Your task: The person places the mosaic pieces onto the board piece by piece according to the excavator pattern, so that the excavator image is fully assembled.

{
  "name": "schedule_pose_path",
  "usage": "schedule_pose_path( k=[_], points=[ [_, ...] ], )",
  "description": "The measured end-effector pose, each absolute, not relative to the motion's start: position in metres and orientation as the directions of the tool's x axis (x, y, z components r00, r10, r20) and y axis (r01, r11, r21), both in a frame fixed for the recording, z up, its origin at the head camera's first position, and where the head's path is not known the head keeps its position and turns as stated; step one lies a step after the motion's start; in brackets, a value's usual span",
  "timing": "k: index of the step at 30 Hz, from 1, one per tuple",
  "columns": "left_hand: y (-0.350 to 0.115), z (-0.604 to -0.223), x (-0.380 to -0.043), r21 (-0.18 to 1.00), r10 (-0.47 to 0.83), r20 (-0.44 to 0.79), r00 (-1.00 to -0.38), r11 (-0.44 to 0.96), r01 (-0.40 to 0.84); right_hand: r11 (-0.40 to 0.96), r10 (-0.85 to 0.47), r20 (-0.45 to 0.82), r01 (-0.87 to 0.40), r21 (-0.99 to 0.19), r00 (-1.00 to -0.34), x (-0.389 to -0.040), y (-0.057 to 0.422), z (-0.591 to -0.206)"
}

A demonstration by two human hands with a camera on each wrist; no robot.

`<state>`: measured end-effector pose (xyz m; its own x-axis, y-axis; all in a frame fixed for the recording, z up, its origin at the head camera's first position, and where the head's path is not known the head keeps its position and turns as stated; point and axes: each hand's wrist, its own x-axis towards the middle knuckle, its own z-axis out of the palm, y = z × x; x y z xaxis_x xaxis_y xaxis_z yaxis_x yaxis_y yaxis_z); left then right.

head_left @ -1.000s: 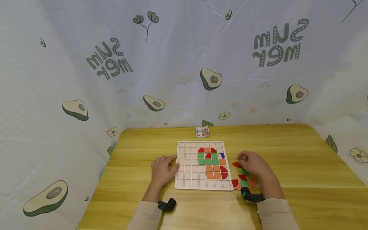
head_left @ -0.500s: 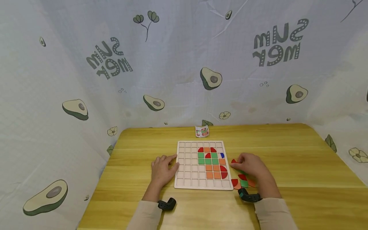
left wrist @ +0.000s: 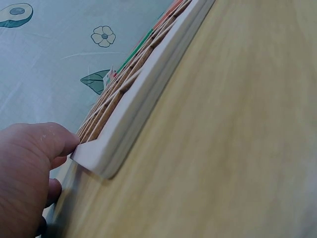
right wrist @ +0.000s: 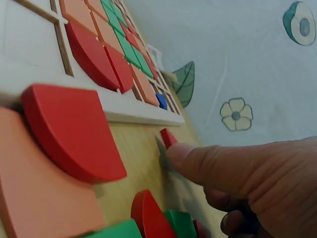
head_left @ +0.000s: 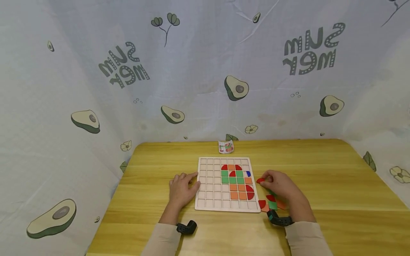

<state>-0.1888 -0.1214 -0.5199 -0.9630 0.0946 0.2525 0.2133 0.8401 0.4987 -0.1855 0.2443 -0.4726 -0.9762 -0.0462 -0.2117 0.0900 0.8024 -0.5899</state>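
Note:
My right hand [head_left: 279, 184] pinches a red quarter-circle tile [head_left: 260, 180] just off the right edge of a wooden grid board [head_left: 208, 200]. In the right wrist view, the thumb [right wrist: 198, 158] covers most of that red tile [right wrist: 169, 137], which is held a little above the table. My left hand [head_left: 182, 190] touches the board's left edge with thumb and index finger. Its other fingers are partly hidden in the left wrist view. Orange, green and red tiles and one blue-and-white tile [head_left: 248, 174] fill cells on the board's right half.
Loose tiles lie right of the board, among them a green square [head_left: 272, 205], a red quarter-circle [head_left: 262, 203] and an orange tile [head_left: 280, 204]. Behind the board is a small pattern card [head_left: 226, 147]. A printed cloth [head_left: 205, 71] hangs around the wooden table [head_left: 153, 163].
The right hand has moved slightly left toward the board, bringing the pinched red quarter-circle tile along. My left hand stays at the board's left edge.

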Motion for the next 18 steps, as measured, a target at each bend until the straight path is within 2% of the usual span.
schedule_pose_path(
  k=[5,12,18],
  points=[
    [-0.121,-0.522,-0.190,0.496,0.090,0.256,-0.962,0.842,0.211,0.818,-0.076,-0.157,0.028,-0.575,-0.985,-0.187,0.228,-0.467],
    [-0.121,-0.522,-0.189,0.502,0.087,0.255,-0.963,0.839,0.209,0.802,-0.214,-0.087,-0.124,-0.584,-0.973,-0.186,0.184,-0.465],
    [-0.122,-0.522,-0.190,0.499,0.088,0.257,-0.963,0.841,0.210,0.815,-0.292,-0.021,-0.237,-0.528,-0.956,-0.183,0.153,-0.471]
  ],
)
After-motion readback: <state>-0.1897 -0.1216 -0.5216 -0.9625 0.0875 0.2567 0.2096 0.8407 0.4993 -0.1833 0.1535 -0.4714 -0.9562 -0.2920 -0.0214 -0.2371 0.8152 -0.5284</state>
